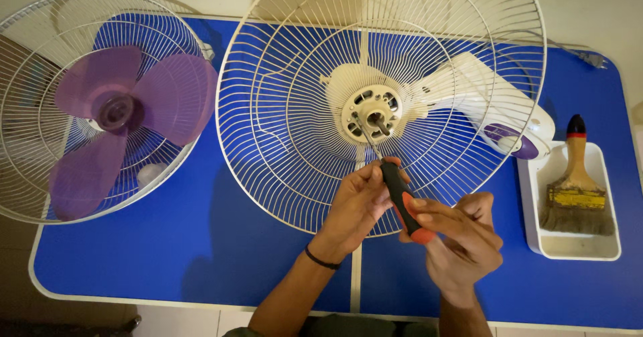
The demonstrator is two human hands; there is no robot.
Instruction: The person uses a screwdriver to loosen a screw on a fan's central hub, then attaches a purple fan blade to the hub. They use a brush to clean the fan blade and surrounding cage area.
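Screwdriver (396, 188), black grip with red-orange trim, steel shaft slanting up and left; tip sits at the hub of the white motor housing (372, 112), seen through the centre opening of the rear fan guard (281, 143). Exact contact point of tip: too small to tell.

Left hand (355, 206): fingers curled together, pinching the upper end of the grip where the shaft begins. Black band on that wrist. Right hand (462, 240): fingers wrapped and pressed around the lower end of the handle, thumb lying along it.

White wire guard lies flat over the motor, spanning the middle of the blue desk (187, 250). White fan neck with a purple control panel (506, 136) runs out to the right beneath the wires.

Right of that: white rectangular tray (536, 236) holding a wooden-handled paintbrush (577, 196), bristles toward the near edge.

Left side: second wire guard (27, 109), overhanging the desk edge, with a translucent purple three-blade fan blade (120, 119) resting in it. Well apart from both hands.
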